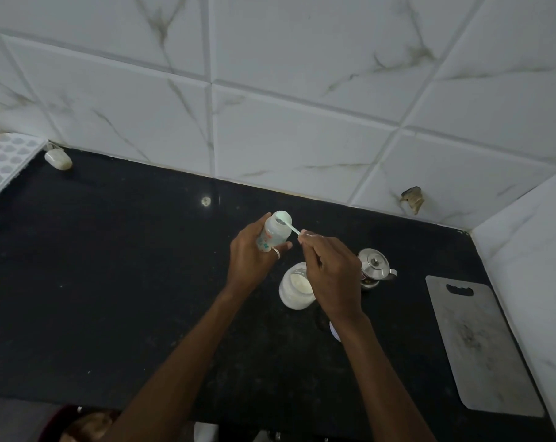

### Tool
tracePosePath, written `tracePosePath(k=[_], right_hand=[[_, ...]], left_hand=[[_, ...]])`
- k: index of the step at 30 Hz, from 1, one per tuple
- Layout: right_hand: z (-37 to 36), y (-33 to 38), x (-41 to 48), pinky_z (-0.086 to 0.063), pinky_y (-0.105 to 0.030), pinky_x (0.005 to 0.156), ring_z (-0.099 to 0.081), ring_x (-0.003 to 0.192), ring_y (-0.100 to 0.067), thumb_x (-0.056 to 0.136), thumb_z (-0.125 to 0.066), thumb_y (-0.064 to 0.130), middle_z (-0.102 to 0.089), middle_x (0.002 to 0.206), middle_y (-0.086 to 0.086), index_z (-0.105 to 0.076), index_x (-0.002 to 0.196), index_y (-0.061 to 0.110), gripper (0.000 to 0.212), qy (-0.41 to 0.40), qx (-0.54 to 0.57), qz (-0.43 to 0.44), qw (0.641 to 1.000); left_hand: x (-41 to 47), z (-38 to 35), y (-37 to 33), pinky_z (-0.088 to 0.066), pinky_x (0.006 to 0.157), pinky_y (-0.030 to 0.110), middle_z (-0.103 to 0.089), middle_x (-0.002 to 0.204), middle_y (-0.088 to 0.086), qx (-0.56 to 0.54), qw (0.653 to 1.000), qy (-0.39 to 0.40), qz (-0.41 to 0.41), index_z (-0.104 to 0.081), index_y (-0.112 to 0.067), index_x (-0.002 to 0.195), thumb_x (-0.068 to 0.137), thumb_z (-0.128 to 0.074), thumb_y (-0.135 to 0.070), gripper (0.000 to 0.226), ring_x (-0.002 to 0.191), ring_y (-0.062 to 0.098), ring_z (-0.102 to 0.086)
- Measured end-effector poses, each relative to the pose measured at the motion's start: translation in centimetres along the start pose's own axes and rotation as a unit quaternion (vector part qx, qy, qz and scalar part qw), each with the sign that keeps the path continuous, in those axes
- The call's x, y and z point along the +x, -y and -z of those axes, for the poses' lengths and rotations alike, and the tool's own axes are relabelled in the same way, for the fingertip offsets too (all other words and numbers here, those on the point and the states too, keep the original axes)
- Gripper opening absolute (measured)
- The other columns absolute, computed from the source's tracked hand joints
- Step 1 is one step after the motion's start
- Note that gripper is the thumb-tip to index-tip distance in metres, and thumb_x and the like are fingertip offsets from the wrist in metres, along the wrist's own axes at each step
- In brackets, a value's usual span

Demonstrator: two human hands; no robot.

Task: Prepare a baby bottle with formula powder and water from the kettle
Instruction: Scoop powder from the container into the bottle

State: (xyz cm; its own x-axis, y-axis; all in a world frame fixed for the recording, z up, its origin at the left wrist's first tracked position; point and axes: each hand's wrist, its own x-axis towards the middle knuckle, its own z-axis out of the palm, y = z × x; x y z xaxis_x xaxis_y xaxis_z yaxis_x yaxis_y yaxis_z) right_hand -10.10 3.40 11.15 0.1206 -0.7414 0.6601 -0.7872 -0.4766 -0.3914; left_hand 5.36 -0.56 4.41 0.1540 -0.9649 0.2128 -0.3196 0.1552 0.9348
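My left hand [249,260] grips an open baby bottle [271,232], tilted toward the right above the black counter [111,282]. My right hand [330,272] pinches the handle of a small pale scoop [287,224], whose bowl sits over the bottle's mouth. Below the hands stands an open white jar of formula powder [294,288]. A small steel kettle with a lid [373,267] stands just right of my right hand. A white round thing [334,331], perhaps a lid, shows partly under my right wrist.
A grey cutting board [477,349] lies at the counter's right end by the side wall. A white ice tray [5,162] and a small white object [58,159] sit at the far left. Tiled wall runs along the back.
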Motion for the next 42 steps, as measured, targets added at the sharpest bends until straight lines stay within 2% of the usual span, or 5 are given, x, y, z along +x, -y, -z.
tracePosePath(k=[12, 28, 34, 38, 42], right_hand=[[0.1, 0.7, 0.3, -0.056, -0.02, 0.083, -0.073, 0.091, -0.008, 0.091, -0.072, -0.001, -0.078, 0.097, -0.001, -0.077, 0.101, 0.005, 0.013, -0.047, 0.118, -0.125, 0.984], [3.0, -2.2, -0.6, -0.058, -0.024, 0.078, -0.073, 0.079, -0.012, 0.091, -0.069, 0.002, -0.076, 0.093, -0.011, -0.07, 0.105, 0.005, 0.014, -0.108, 0.567, -0.611, 0.543], [3.1, -4.5, -3.6, -0.057, -0.024, 0.065, -0.072, 0.071, -0.014, 0.085, -0.075, 0.001, -0.078, 0.083, -0.01, -0.075, 0.092, 0.006, 0.009, -0.034, 0.324, -0.642, 0.694], [1.2, -4.3, -4.2, -0.053, -0.024, 0.074, -0.07, 0.075, -0.005, 0.084, -0.074, 0.015, -0.076, 0.078, 0.008, -0.078, 0.085, 0.019, 0.006, 0.107, 0.084, -0.463, 0.876], [-1.0, -4.6, -3.8, -0.055, -0.031, 0.069, -0.07, 0.075, -0.009, 0.083, -0.071, 0.011, -0.077, 0.078, 0.008, -0.079, 0.079, 0.022, 0.014, 0.184, -0.01, -0.329, 0.926]], left_hand=[[0.1, 0.0, 0.0, -0.059, 0.098, 0.04, -0.071, 0.129, -0.003, 0.008, 1.0, 0.007, -0.004, -0.062, -0.022, 0.138, 0.077, -0.089, -0.039, 0.068, 0.116, 0.013, -0.068], [-0.5, -0.6, 0.0, -0.058, 0.1, 0.042, -0.071, 0.128, -0.001, 0.017, 1.0, 0.009, 0.002, -0.064, -0.018, 0.137, 0.074, -0.093, -0.03, 0.071, 0.117, 0.015, -0.068], [-0.7, -0.2, 0.8, -0.057, 0.101, 0.042, -0.071, 0.129, -0.006, 0.018, 0.999, 0.014, 0.033, -0.063, -0.024, 0.138, 0.074, -0.092, -0.038, 0.072, 0.118, 0.013, -0.067], [-1.0, 0.0, 1.0, -0.057, 0.102, 0.042, -0.07, 0.13, -0.005, 0.022, 0.999, 0.014, 0.032, -0.063, -0.024, 0.138, 0.075, -0.092, -0.035, 0.07, 0.119, 0.013, -0.066], [-1.4, 0.2, 1.2, -0.056, 0.102, 0.04, -0.07, 0.129, -0.003, 0.035, 0.999, 0.004, 0.026, -0.064, -0.022, 0.137, 0.074, -0.093, -0.03, 0.07, 0.117, 0.013, -0.067]])
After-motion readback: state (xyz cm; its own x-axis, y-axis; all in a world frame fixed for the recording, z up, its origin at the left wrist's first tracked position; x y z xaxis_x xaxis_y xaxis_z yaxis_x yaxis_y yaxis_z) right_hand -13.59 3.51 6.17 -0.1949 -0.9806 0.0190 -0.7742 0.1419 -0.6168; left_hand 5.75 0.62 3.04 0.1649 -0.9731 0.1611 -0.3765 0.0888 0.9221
